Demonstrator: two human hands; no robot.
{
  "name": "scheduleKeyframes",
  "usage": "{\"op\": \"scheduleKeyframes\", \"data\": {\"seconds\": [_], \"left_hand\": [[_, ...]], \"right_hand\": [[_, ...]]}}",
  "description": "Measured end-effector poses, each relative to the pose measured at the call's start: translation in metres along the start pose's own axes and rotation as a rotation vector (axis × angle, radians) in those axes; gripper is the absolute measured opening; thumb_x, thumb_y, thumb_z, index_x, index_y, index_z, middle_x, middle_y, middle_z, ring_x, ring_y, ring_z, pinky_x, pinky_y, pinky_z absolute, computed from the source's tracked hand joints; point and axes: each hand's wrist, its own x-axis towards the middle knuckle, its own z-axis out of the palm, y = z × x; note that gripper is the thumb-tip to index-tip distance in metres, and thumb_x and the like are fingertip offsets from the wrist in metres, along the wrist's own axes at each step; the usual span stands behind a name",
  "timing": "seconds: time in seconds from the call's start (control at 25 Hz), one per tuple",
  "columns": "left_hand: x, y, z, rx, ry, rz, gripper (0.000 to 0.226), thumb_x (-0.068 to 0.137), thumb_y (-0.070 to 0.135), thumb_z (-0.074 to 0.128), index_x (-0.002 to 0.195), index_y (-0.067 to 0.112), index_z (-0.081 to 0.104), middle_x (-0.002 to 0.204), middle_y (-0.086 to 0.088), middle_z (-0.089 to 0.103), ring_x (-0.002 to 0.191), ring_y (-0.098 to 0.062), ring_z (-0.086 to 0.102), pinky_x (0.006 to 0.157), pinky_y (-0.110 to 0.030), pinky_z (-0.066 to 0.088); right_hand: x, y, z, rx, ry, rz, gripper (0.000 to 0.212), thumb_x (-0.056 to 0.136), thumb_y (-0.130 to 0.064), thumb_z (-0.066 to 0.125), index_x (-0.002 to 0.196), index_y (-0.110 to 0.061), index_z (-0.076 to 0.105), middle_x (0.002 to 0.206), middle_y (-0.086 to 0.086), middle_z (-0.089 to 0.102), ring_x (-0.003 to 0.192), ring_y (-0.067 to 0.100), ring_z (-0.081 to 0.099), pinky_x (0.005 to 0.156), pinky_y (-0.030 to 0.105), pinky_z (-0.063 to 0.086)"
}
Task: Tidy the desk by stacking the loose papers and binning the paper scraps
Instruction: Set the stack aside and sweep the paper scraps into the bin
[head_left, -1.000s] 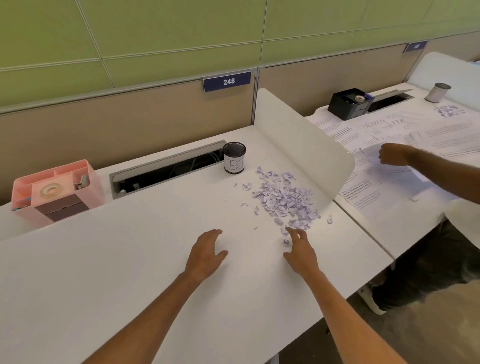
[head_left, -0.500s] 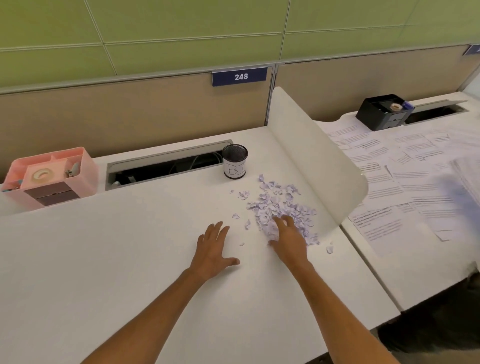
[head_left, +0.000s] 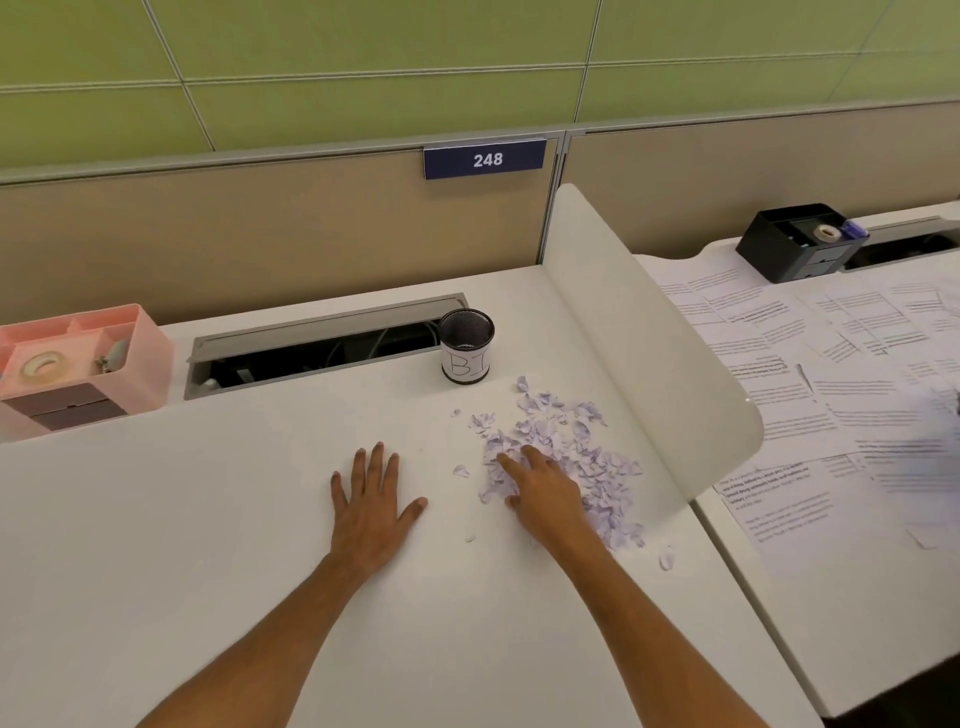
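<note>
**Lilac scraps heaped by the divider as two hands rest on a white desk**

Lilac paper scraps lie in a loose pile on the white desk, toward its right edge and against the foot of the curved white divider. A few strays sit apart from the heap: one just left of it, one nearer the front edge, another near the desk's right edge below the divider's end. The right hand lies on the pile's near left side, fingers relaxed and spread over the scraps; whether any scrap is caught beneath the palm cannot be told. The left hand rests flat on bare desk beside it, fingers straight and splayed, holding nothing.

Behind the pile, near the back edge, a black mesh cup stands upright, its paper label showing "BI"; the rest of the lettering curves out of sight. Left of the cup an open cable tray shows dark wiring, hard to make out. At the back left corner a pink organiser holding a tape roll is cut off by the frame.

Beyond the divider, printed sheets cover the neighbouring desk, overlapping, their text too small to read; the far right is blurred. A black organiser sits at that desk's back. A blue plate on the partition reads 248.
</note>
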Motion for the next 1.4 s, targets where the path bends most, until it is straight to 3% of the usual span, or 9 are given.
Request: {"op": "scheduleKeyframes", "data": {"seconds": [0.16, 0.28, 0.4, 0.52, 0.8, 0.88, 1.04, 1.28, 1.4], "left_hand": [[0.015, -0.014, 0.005, 0.016, 0.022, -0.013, 0.093, 0.088, 0.074, 0.000, 0.151, 0.012, 0.030, 0.162, -0.007, 0.016, 0.149, -0.028, 0.011, 0.117, -0.059, 0.012], [0.016, -0.015, 0.007, 0.016, 0.057, -0.006, 0.088, 0.088, 0.073, 0.008, 0.151, 0.015, 0.030, 0.162, -0.004, 0.017, 0.150, -0.024, 0.009, 0.118, -0.057, 0.009], [0.015, -0.016, 0.007, 0.002, 0.092, -0.008, 0.086, 0.088, 0.073, 0.012, 0.150, 0.017, 0.032, 0.162, -0.002, 0.018, 0.150, -0.022, 0.010, 0.118, -0.056, 0.009], [0.016, -0.015, 0.008, -0.006, 0.110, -0.006, 0.085, 0.089, 0.073, 0.013, 0.150, 0.018, 0.032, 0.161, -0.001, 0.019, 0.150, -0.022, 0.010, 0.118, -0.055, 0.009], [0.016, -0.015, 0.007, 0.012, 0.090, -0.021, 0.083, 0.089, 0.072, 0.016, 0.153, 0.021, 0.023, 0.163, 0.001, 0.008, 0.151, -0.021, -0.001, 0.119, -0.053, 0.001], [0.016, -0.015, 0.007, 0.011, 0.090, -0.025, 0.082, 0.089, 0.072, 0.016, 0.152, 0.020, 0.026, 0.163, 0.000, 0.011, 0.151, -0.021, 0.001, 0.118, -0.053, 0.002], [0.017, -0.015, 0.008, 0.004, 0.104, -0.027, 0.081, 0.089, 0.072, 0.019, 0.150, 0.019, 0.034, 0.162, -0.001, 0.018, 0.150, -0.023, 0.010, 0.117, -0.054, 0.006], [0.017, -0.015, 0.009, 0.010, 0.109, -0.040, 0.080, 0.090, 0.071, 0.021, 0.150, 0.020, 0.032, 0.162, 0.000, 0.016, 0.150, -0.022, 0.008, 0.117, -0.054, 0.004], [0.016, -0.014, 0.009, -0.001, 0.106, -0.039, 0.081, 0.089, 0.071, 0.021, 0.152, 0.021, 0.028, 0.163, 0.001, 0.012, 0.151, -0.021, 0.003, 0.118, -0.053, 0.002]], "right_hand": [[0.017, -0.006, 0.012, -0.003, 0.089, -0.087, 0.027, 0.088, -0.009, 0.061, 0.114, -0.015, 0.068, 0.123, 0.008, 0.057, 0.092, 0.026, 0.062, 0.065, 0.035, 0.055], [0.025, -0.008, 0.015, -0.033, 0.080, -0.129, 0.012, 0.079, 0.001, 0.067, 0.087, -0.007, 0.073, 0.093, 0.008, 0.061, 0.062, 0.020, 0.057, 0.049, 0.029, 0.048], [0.040, -0.007, 0.003, 0.042, 0.120, -0.086, 0.018, 0.085, 0.003, 0.056, 0.087, -0.006, 0.072, 0.088, 0.008, 0.062, 0.066, 0.021, 0.058, 0.058, 0.032, 0.051], [0.057, -0.010, -0.038, 0.195, 0.190, -0.061, 0.018, 0.085, -0.002, 0.057, 0.083, -0.005, 0.074, 0.083, 0.011, 0.067, 0.073, 0.026, 0.062, 0.066, 0.035, 0.051], [0.139, -0.038, -0.128, 0.177, 0.334, -0.152, 0.031, 0.094, -0.025, 0.059, 0.072, -0.006, 0.069, 0.068, 0.010, 0.060, 0.067, 0.030, 0.051, 0.057, 0.031, 0.032], [0.165, -0.048, -0.133, 0.063, 0.292, -0.133, 0.023, 0.092, -0.016, 0.057, 0.076, -0.004, 0.068, 0.069, 0.011, 0.056, 0.068, 0.030, 0.047, 0.059, 0.029, 0.027], [0.192, -0.065, -0.130, -0.117, 0.209, -0.132, 0.015, 0.088, -0.003, 0.054, 0.096, -0.002, 0.068, 0.087, 0.016, 0.067, 0.072, 0.030, 0.049, 0.063, 0.030, 0.034], [0.195, -0.067, -0.124, -0.015, 0.160, -0.153, 0.020, 0.091, -0.013, 0.057, 0.105, -0.005, 0.068, 0.102, 0.018, 0.068, 0.085, 0.035, 0.056, 0.068, 0.031, 0.037], [0.184, -0.055, -0.129, 0.156, 0.249, -0.146, 0.037, 0.086, -0.001, 0.056, 0.120, -0.011, 0.066, 0.117, 0.013, 0.067, 0.101, 0.035, 0.059, 0.074, 0.030, 0.039]]}}
